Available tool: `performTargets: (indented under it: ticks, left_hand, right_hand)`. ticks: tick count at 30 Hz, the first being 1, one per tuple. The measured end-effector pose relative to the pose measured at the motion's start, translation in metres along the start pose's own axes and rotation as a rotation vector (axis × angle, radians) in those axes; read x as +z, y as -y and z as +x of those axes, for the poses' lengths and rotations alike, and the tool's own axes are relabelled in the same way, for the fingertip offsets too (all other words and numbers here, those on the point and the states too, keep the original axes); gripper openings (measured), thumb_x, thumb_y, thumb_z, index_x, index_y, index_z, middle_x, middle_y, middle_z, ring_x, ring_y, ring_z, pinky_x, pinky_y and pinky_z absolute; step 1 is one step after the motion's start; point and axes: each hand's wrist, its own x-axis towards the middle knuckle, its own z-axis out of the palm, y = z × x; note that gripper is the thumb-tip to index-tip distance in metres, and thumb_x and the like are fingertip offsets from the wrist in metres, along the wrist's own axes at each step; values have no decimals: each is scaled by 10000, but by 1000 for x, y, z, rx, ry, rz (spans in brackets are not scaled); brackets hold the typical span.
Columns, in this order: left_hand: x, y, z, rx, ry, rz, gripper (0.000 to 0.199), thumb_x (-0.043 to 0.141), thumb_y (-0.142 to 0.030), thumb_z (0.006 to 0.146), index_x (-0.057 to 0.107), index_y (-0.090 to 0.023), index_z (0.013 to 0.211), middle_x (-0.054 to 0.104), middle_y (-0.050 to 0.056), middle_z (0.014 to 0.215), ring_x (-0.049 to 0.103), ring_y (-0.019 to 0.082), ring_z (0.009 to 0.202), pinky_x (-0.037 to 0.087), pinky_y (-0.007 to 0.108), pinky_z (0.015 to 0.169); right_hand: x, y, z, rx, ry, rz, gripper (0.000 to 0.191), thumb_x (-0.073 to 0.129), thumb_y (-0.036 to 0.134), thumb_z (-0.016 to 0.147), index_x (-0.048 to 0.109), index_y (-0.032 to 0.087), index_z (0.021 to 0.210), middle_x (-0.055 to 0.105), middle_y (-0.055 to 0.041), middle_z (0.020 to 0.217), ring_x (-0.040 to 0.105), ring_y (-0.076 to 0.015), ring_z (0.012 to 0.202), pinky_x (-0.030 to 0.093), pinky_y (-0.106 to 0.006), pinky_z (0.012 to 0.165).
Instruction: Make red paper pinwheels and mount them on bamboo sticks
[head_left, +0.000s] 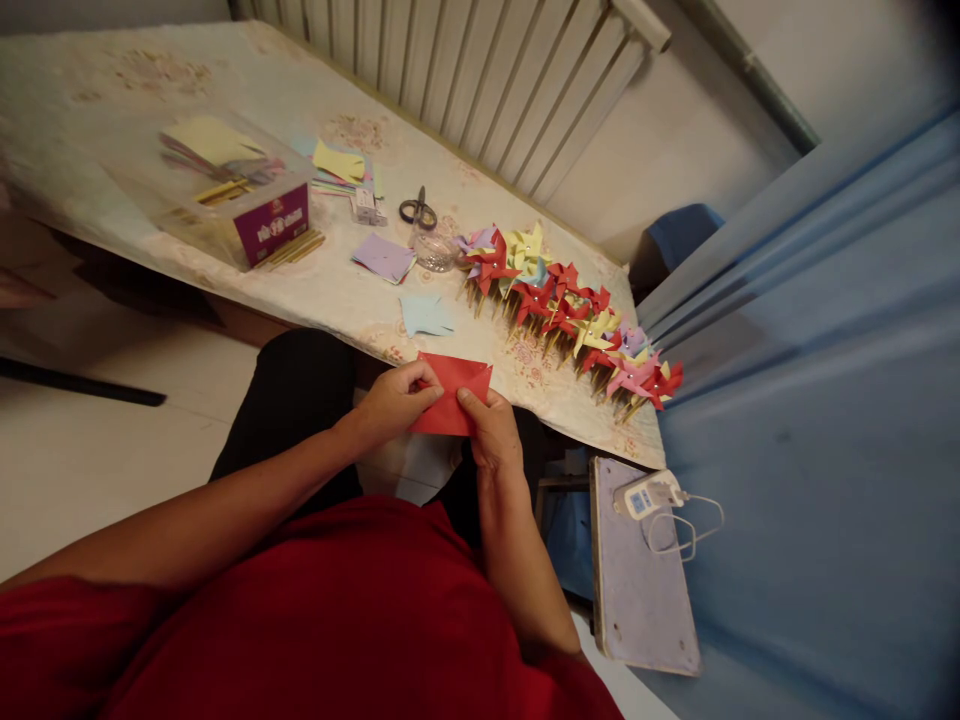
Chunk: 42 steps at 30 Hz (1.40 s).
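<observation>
A red square of paper (450,415) is held over my lap, just off the table's front edge. My left hand (401,400) pinches its left side, with thumb and fingers pressed together near the upper left. On the right side, my right hand (491,420) grips the sheet with the thumb on top and the fingers behind it. A light blue cut sheet (426,315) lies on the table just beyond the red paper. Behind that sits a small stack of purple sheets (384,257).
Several finished paper pinwheels (562,310) on sticks line the table's right part. Black scissors (418,210), a clear dish (435,252), a staple box (367,207) and a plastic bin (247,215) stand farther back. A stool (645,600) holds a white power strip (649,495).
</observation>
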Motion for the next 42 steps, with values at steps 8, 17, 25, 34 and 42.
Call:
performTargets:
  ticks: [8,17,25,34,42]
  left_hand:
    - [0,0,1,45,-22,67,158,584,-334,766,562,-201,685,512,-36,608,443,130,618,344,254,568]
    - [0,0,2,44,-66,118,152,563,-325,767,560,-203,676,525,-32,610,457,134,616,362,263,573]
    - [0,2,1,53,-83,145,154,566,-328,765,568,-204,675,526,-34,605,448,134,607,348,264,573]
    - [0,4,1,95,-98,208,136,560,-289,778,573,-197,680,564,-23,641,467,136,615,362,283,614]
    - [2,8,1,161,-112,307,136,540,-271,800,547,-205,682,557,-13,664,470,144,644,351,294,631]
  right_hand:
    - [0,-1,0,4,25,-7,337,861,411,643,764,186,874,792,-26,778,738,-214,705,595,-336,701]
    - [-1,0,0,-12,32,-48,348,868,419,631,770,193,877,797,-23,794,738,-207,719,590,-333,736]
    - [0,1,0,-47,13,-187,273,839,305,632,780,195,875,794,3,808,698,-162,680,549,-288,713]
    - [0,0,0,-69,-10,-273,257,811,322,662,781,186,877,773,13,780,660,-149,650,516,-274,685]
    - [2,-3,0,-78,-40,-293,255,811,330,665,780,184,871,780,6,786,677,-159,668,524,-273,679]
